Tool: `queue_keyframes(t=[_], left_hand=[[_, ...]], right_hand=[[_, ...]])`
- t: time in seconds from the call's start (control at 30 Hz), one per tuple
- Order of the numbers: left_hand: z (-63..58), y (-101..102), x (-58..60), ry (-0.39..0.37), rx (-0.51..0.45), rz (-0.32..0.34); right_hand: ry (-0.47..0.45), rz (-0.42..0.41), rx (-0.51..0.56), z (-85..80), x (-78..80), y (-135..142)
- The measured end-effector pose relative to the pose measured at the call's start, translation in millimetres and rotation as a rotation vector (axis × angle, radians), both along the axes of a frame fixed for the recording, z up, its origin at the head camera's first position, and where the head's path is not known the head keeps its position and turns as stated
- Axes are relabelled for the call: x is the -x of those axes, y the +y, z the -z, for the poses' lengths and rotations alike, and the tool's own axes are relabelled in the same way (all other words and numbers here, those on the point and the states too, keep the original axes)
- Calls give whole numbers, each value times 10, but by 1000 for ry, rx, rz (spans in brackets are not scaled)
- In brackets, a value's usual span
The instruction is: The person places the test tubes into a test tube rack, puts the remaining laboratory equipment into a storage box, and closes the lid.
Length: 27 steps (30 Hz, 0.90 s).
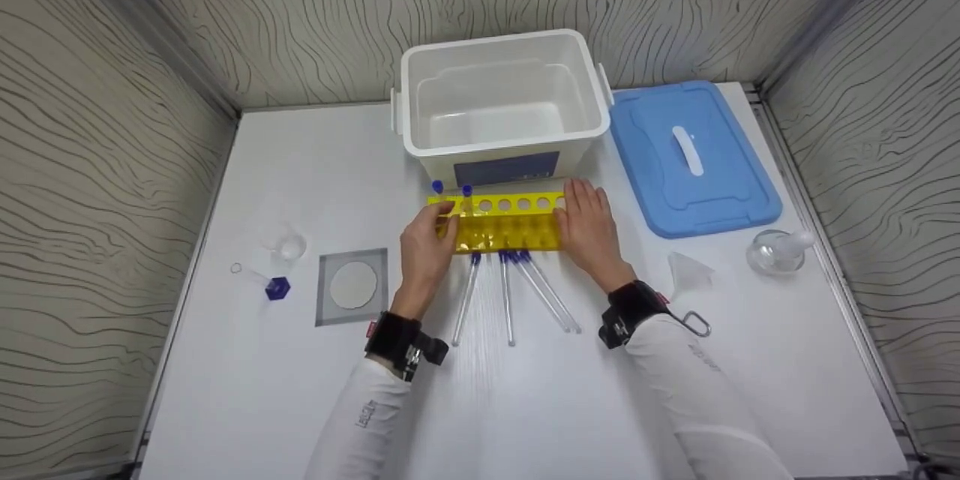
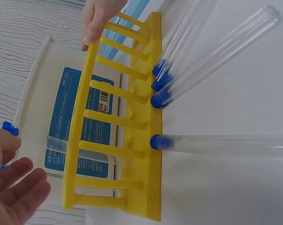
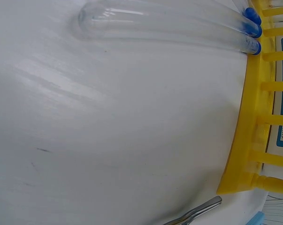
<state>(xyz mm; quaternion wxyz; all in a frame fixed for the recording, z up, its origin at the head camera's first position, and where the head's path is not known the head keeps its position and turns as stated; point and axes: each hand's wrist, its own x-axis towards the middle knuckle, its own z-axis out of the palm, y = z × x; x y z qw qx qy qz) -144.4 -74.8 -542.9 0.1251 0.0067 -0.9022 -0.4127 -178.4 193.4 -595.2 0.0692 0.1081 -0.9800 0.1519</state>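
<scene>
A yellow test tube rack (image 1: 510, 232) stands in front of the white bin. Two blue-capped test tubes (image 1: 467, 191) stand upright at its left end. My left hand (image 1: 429, 247) is at that end, its fingers apart and loosely bent close to the tubes; the left wrist view shows nothing between thumb and fingers (image 2: 26, 187). At the other end, my right hand (image 1: 589, 229) grips the rack, fingers over the top rail and thumb in front. Several more blue-capped test tubes (image 1: 505, 307) lie on the table, caps against the rack's front base.
Behind the rack stands the open white bin (image 1: 510, 146), with its blue lid (image 1: 694, 157) to the right. A glass bottle (image 1: 776, 251), clear funnel (image 1: 688, 274) and metal tongs (image 1: 696, 323) lie right. Left are a grey square mat (image 1: 328, 311), small beaker (image 1: 290, 246) and blue-based cylinder (image 1: 276, 288).
</scene>
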Motion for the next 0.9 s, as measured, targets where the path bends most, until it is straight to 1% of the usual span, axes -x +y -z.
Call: queue_keyframes(t=[0.1, 0.23, 0.33, 0.6, 0.77, 0.9], left_hand=[[27, -8, -65, -1, 33, 19], [89, -20, -145, 14, 92, 74], [147, -28, -190, -4, 130, 113], [270, -34, -261, -200, 184, 167], [341, -35, -263, -247, 211, 190], [391, -37, -257, -275, 219, 186]], right_hand=[[-17, 3, -7, -2, 0, 3], [-25, 6, -10, -4, -3, 2], [-21, 7, -8, -5, -5, 0], [-40, 13, -9, -3, -14, 12], [-37, 17, -13, -6, -19, 10], [-42, 20, -23, -18, -20, 2]])
